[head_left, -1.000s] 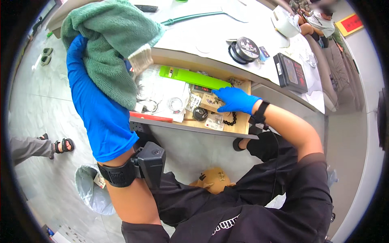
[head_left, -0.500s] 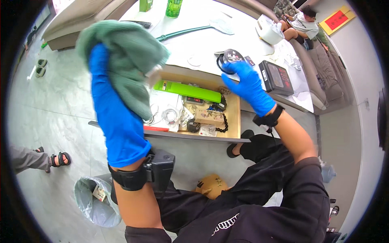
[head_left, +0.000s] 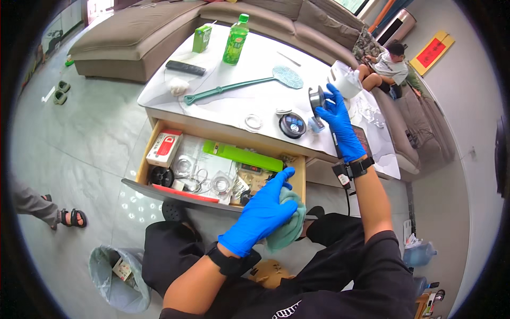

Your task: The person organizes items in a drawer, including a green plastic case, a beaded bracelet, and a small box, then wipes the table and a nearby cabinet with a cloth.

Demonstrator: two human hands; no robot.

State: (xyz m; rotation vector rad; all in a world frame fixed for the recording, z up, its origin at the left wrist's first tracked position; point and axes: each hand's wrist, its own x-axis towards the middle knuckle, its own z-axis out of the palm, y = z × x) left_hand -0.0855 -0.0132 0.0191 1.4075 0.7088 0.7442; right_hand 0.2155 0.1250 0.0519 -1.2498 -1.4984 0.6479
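Observation:
Both of my hands wear blue gloves. My left hand point(head_left: 263, 210) is closed on a green cloth point(head_left: 288, 226) at the front right edge of the open drawer point(head_left: 183, 200); part of the cloth is hidden behind the hand. Above the table's right part, my right hand point(head_left: 340, 125) grips a dark spool point(head_left: 316, 99) between thumb and fingers, tilted on edge. Near it on the table lie a black round spool point(head_left: 292, 125) and a white ring point(head_left: 253, 122). Inside the drawer are a red-and-white box point(head_left: 163, 148), a bright green long box point(head_left: 241, 155) and clear tape rolls point(head_left: 220, 184).
On the white table point(head_left: 212, 114) are a teal fly swatter point(head_left: 234, 86), a black remote point(head_left: 185, 67), a green bottle point(head_left: 236, 40) and a green drink carton point(head_left: 201, 39). A lined bin point(head_left: 103, 276) stands at lower left. One person point(head_left: 390, 66) sits on the sofa; another's leg point(head_left: 37, 204) shows left.
My left hand has brought the cloth down and right, from above the drawer's left side to its front edge. My right hand has lifted a spool off the table. More of the table shows.

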